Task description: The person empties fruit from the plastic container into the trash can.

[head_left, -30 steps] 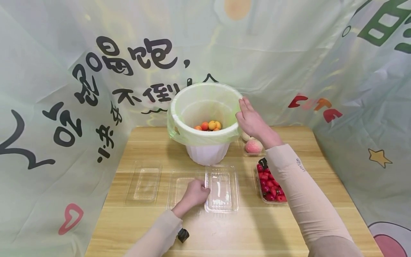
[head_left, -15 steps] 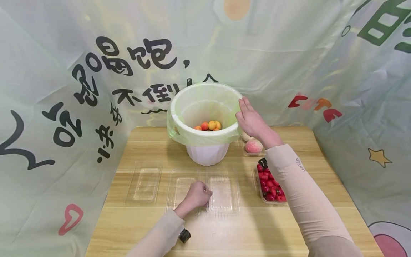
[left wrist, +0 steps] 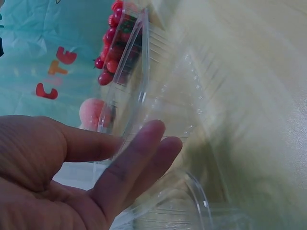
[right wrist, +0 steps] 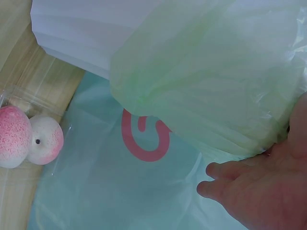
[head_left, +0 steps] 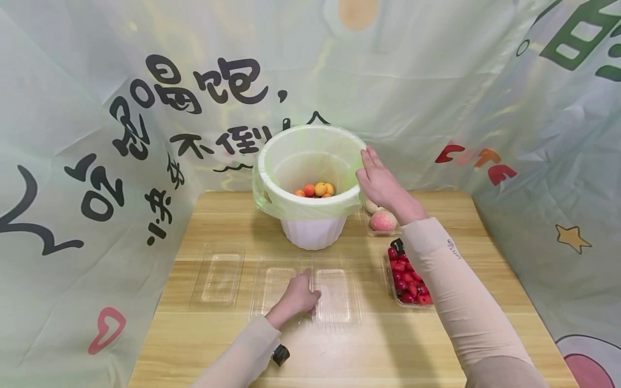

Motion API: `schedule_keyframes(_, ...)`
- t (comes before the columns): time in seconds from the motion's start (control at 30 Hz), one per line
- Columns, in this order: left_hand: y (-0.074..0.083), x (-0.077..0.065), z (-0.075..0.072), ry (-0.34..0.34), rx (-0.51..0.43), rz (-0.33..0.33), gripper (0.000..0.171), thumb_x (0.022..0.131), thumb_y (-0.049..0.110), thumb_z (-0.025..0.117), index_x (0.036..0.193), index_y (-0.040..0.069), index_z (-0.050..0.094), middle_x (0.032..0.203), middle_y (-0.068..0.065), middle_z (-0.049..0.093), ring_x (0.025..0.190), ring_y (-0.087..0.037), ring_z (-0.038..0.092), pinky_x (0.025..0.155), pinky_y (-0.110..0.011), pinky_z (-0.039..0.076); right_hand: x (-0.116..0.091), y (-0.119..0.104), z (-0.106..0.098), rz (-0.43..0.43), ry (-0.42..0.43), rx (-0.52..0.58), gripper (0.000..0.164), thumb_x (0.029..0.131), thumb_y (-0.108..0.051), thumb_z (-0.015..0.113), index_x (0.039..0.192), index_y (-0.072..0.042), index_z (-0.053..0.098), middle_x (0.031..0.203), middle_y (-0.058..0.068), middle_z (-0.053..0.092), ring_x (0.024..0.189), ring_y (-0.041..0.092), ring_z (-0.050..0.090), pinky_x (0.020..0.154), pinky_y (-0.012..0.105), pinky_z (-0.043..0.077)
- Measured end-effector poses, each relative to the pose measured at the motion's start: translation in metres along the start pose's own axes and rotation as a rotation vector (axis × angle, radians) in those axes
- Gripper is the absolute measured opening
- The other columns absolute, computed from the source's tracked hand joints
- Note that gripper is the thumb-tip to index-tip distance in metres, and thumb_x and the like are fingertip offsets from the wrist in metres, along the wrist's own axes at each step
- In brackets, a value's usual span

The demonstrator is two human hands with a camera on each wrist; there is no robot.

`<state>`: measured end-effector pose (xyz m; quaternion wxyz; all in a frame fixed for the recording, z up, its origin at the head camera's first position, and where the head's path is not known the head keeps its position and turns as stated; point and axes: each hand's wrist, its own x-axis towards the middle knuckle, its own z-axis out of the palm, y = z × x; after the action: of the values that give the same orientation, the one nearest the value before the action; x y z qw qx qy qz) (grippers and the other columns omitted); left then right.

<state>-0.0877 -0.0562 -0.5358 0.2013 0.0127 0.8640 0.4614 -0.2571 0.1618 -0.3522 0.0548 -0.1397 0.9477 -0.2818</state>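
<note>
My left hand is over the seam between two clear plastic trays, the right one and the left one. In the left wrist view its fingers are extended and spread right at a clear tray's rim. My right hand rests on the right rim of a white bucket lined with a pale green bag. Its fingers are straight, and the bag hides part of the hand. Orange and yellow fruits lie inside the bucket.
Another clear tray lies on the left of the wooden table. Right of my hands stands a box of red fruits, partly under my right sleeve. Peaches sit in a clear tray behind it. Printed cloth surrounds the table.
The right clear tray has been lowered from a raised position to lie flat on the table. My left hand's fingers have loosened and spread. My right hand has stayed on the bucket rim.
</note>
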Motion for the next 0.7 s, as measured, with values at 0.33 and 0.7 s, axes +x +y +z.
schedule_keyframes(0.33,0.004,0.000,-0.001,0.049,0.115,0.004,0.073,0.095,0.014,0.074,0.149,-0.021,0.039,0.137,-0.041,0.060,0.105,-0.043,0.074,0.116,-0.056,0.047,0.001,-0.001,0.000,-0.003,-0.002,0.002,0.071,0.106,-0.033,0.019,0.169,-0.003,0.003,0.179,0.011,-0.009,0.166,0.033,0.001,0.134,0.051,0.008)
schedule_keyframes(0.7,0.008,-0.005,-0.025,0.077,0.093,0.073,0.058,0.101,0.017,0.066,0.146,-0.015,0.050,0.058,0.000,0.055,0.046,-0.011,0.049,0.044,-0.029,0.052,0.000,0.001,-0.001,-0.002,-0.002,0.023,0.071,0.107,-0.034,0.019,0.169,-0.005,0.002,0.178,0.008,-0.011,0.166,0.031,-0.003,0.135,0.050,0.005)
